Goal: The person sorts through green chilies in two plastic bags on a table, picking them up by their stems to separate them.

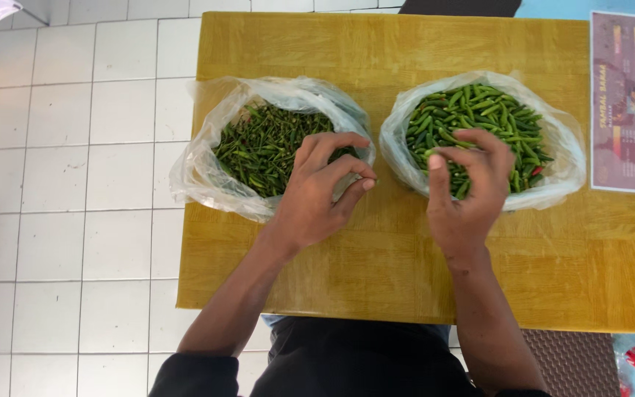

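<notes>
- A dark shirt (347, 364) and two bare forearms are filling the bottom edge, nearest the camera
- The left hand (317, 195) is resting at the near rim of the left bag (200, 165), fingers curling inward with thumb and fingertips drawing close; whether they are pinching anything is too small to tell
- The right hand (468, 187) is sitting over the near part of the right bag (564, 158), fingers bending down into the chillies (479, 110); I cannot tell whether it is gripping one
- The green chillies in the right bag are lying in a heap, long axes pointing every way, many slanting from upper left to lower right
- The left bag is holding thinner, darker stalks (259, 147), also lying criss-cross
- Both clear plastic bags are standing open side by side, apart from each other, on a yellow wooden table (406, 272)
- A printed sheet (630, 103) is lying at the table's right edge
- White floor tiles (67, 184) are spreading out to the left
</notes>
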